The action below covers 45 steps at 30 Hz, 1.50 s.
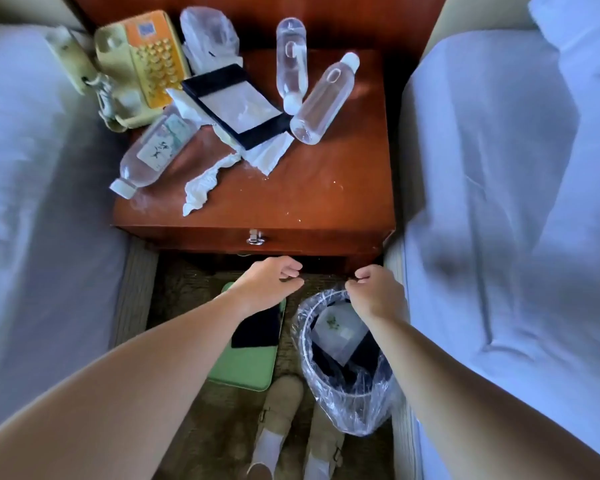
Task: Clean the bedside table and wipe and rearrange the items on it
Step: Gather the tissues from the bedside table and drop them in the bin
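Your right fingers [356,274] are pinching the bin liner [300,323] just below the front edge of the tabletop [326,188]; your left fingers [291,271] are curling on nothing beside them. A labelled bottle [153,150] is lying at its left edge, wood showing front-right.

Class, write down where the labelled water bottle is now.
In the head view, the labelled water bottle lies on its side at the left edge of the bedside table, between the telephone and a crumpled tissue.
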Each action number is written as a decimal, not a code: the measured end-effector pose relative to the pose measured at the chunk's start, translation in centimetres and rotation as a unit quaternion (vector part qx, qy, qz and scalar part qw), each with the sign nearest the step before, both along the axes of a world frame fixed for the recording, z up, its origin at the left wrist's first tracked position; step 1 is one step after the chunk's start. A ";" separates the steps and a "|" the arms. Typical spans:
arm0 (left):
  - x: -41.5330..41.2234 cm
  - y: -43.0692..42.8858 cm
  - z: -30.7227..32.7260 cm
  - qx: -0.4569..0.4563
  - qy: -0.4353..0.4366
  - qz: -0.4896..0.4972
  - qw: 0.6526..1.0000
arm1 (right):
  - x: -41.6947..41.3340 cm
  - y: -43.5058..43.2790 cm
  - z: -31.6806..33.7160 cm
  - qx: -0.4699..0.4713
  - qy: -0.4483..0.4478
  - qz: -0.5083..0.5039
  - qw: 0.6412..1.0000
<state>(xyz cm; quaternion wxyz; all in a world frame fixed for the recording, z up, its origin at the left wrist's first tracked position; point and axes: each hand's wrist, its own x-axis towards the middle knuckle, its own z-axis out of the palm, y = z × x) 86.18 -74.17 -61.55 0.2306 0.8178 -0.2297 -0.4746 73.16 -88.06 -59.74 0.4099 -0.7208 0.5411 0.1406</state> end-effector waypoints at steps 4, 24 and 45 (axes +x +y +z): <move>4.3 1.3 3.6 -0.048 -0.130 0.102 0.985 | 4.2 -0.5 2.4 -0.032 -0.046 0.043 0.997; 16.5 4.6 2.2 0.060 -0.245 0.163 0.954 | 20.2 5.4 2.5 0.120 -0.149 0.148 0.970; 9.2 -1.0 3.8 -0.085 -0.019 0.025 0.996 | 10.5 0.2 3.1 0.140 -0.186 -0.004 0.973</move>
